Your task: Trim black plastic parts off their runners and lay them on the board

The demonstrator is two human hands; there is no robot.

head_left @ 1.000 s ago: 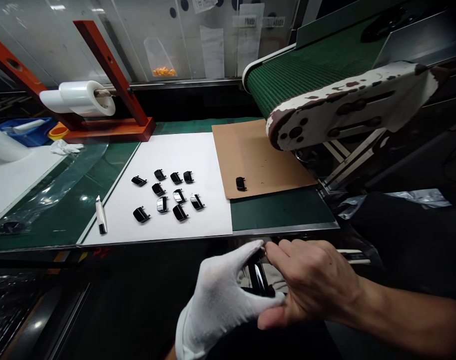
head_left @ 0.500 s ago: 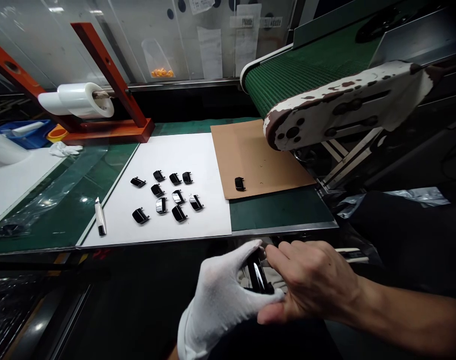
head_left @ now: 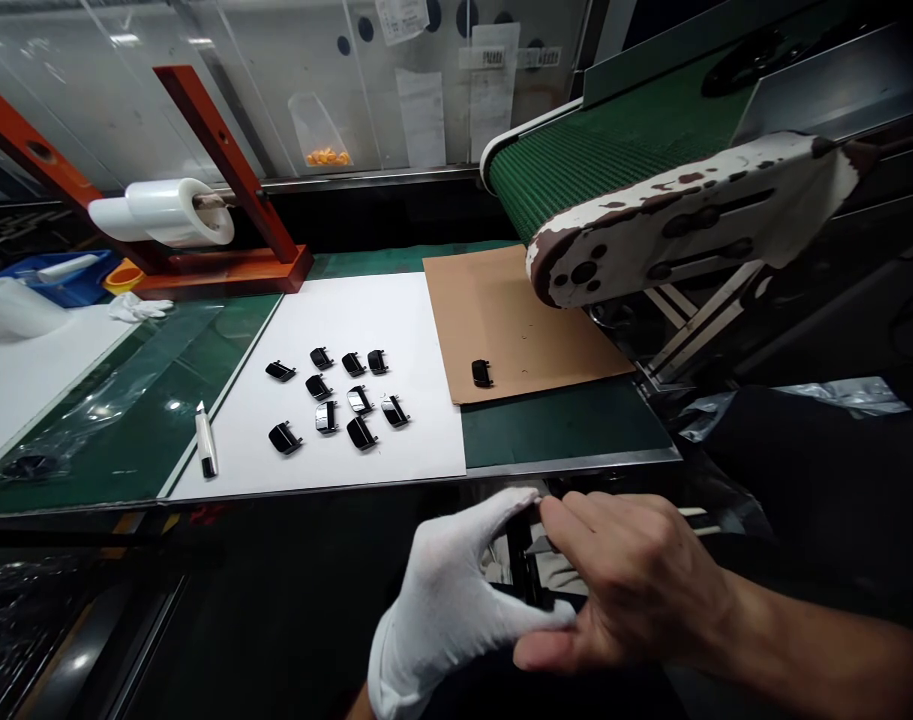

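Below the table's front edge, my left hand [head_left: 448, 600], in a white glove, pinches a small glossy black plastic part [head_left: 523, 570] between thumb and fingers. My bare right hand [head_left: 636, 585] grips the same part from the right, fingertips meeting the glove at its top. On the white sheet [head_left: 396, 310] lie several like black parts [head_left: 334, 392] in loose rows. One more black part [head_left: 481, 373] rests alone on the brown cardboard [head_left: 516, 320].
A green conveyor belt [head_left: 591, 160] with a worn white end plate [head_left: 681, 215] overhangs the table's right side. A pen-like knife [head_left: 205, 440] lies left of the white sheet. A film roll [head_left: 171, 212] on an orange stand [head_left: 223, 260] stands at the back left.
Both hands stay together on the black part, shifting slightly right and turning it a little. The view has moved slightly; the parts on the table lie as before.
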